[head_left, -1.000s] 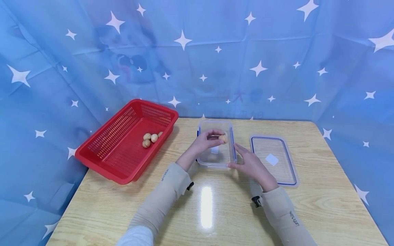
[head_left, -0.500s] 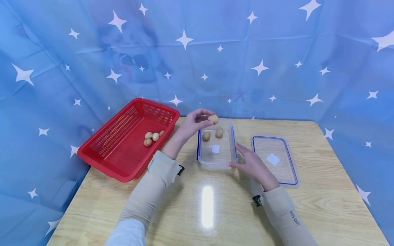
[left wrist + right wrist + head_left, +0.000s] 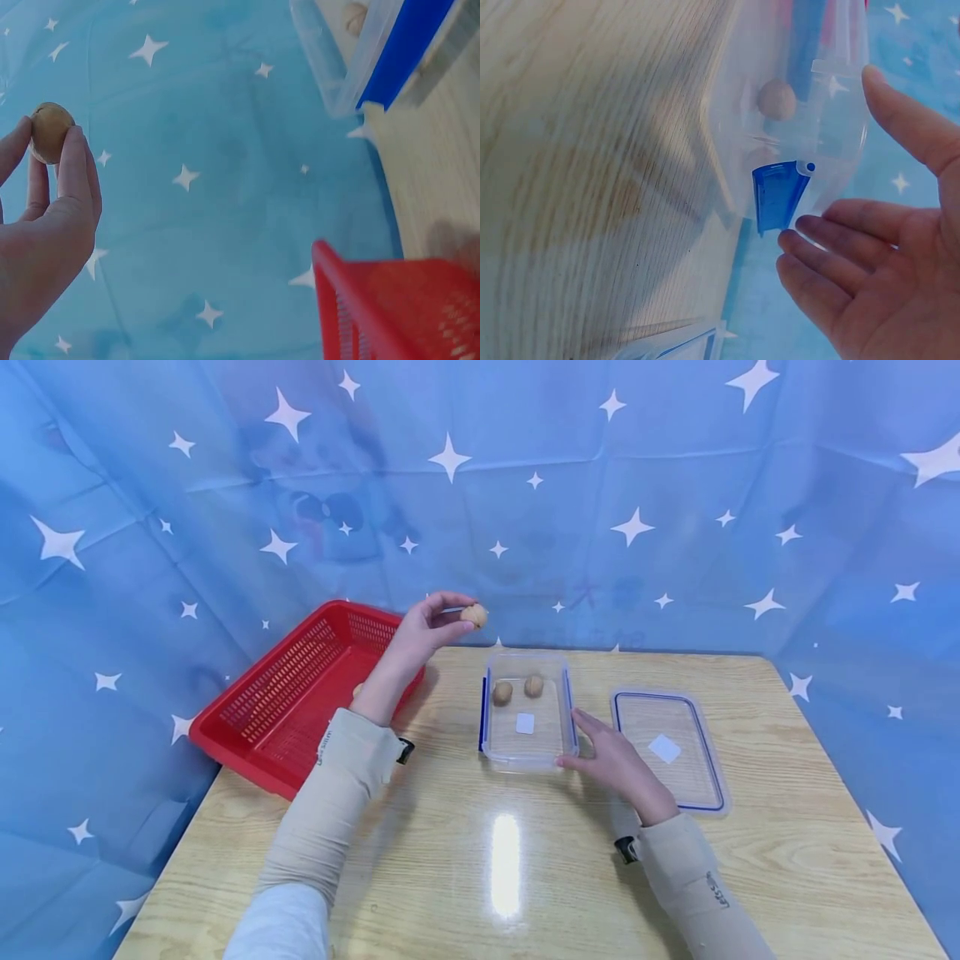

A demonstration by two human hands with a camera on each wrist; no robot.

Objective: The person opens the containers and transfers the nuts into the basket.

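Observation:
My left hand (image 3: 416,635) pinches a walnut (image 3: 474,616) between thumb and fingertips, raised between the basket and the box. In the left wrist view the walnut (image 3: 51,133) sits at the tips of the fingers. The clear plastic box (image 3: 517,750) with blue side latches stands uncovered on the table, with one walnut (image 3: 502,693) and another walnut (image 3: 533,686) toward its far end. Beside its right wall rests my right hand (image 3: 617,764), thumb and fingers spread. The right wrist view shows those fingers extended near a hanging blue latch (image 3: 778,193).
A red plastic basket (image 3: 300,710) stands at the left; my left forearm hides most of the walnuts in it. The box's clear lid (image 3: 686,781) with a blue seal lies flat to the right. A blue starry curtain (image 3: 525,510) hangs behind the wooden table (image 3: 450,860).
My left hand has risen from over the box and moved left with the walnut, uncovering the two walnuts in the box. The right hand has stayed at the box's side.

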